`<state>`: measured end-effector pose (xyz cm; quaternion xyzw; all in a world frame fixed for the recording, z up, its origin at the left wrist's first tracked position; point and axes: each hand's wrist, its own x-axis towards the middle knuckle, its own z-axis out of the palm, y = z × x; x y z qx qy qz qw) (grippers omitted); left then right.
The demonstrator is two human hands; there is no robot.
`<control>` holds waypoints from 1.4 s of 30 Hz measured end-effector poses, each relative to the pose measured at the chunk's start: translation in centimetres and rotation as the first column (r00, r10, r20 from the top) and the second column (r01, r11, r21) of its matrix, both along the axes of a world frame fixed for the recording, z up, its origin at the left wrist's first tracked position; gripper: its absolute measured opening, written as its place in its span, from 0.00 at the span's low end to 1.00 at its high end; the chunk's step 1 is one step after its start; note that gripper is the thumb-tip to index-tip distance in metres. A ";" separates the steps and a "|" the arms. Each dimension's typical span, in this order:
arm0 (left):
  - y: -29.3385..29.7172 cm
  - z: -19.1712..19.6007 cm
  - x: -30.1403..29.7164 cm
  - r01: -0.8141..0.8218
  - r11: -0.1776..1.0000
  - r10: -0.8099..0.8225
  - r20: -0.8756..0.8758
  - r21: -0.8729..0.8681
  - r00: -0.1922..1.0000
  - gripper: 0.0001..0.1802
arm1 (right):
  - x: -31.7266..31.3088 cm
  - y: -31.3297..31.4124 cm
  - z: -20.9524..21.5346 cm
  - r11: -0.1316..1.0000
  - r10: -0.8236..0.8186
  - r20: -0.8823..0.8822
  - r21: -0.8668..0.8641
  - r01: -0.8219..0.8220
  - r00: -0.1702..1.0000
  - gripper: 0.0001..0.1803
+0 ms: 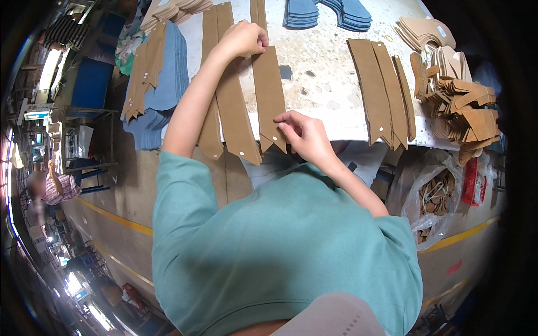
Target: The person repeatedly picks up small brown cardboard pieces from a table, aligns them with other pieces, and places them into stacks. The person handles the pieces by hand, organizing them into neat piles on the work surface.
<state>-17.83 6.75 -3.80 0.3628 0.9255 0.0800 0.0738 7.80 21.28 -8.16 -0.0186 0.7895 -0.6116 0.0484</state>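
Overhead, a white speckled tabletop (325, 73) fills the 12 o'clock area of a factory hall with a grey floor and yellow floor lines. On it, the left hand (245, 38) pinches the far end of a long brown leather strip (269, 95), fingers together, while the right hand (302, 133) clamps the strip's near pointed end at the table edge. At 1 o'clock lie blue stacked pieces (328, 14); at 3 o'clock, tan cut pieces (459, 101); at 4 o'clock, a clear plastic bag (431, 196) of scraps.

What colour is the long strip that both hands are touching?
The long flat suede-like strip is tan brown, seen best in the head view.
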 end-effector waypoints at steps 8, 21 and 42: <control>-0.1 4.4 2.0 0.158 0.978 -0.179 0.153 0.139 0.972 0.11 | -1.5 3.2 0.0 0.977 -0.212 -0.092 -0.007 0.212 0.973 0.20; 8.8 13.3 7.3 0.055 0.699 -0.543 0.480 0.713 0.689 0.09 | -1.8 6.0 2.6 0.904 -0.016 -0.223 -0.420 -0.081 0.975 0.25; 20.7 -2.9 -1.2 -0.038 0.912 -0.183 0.488 0.408 0.854 0.11 | 6.4 12.9 1.0 0.767 -0.624 0.034 -0.165 0.620 0.781 0.11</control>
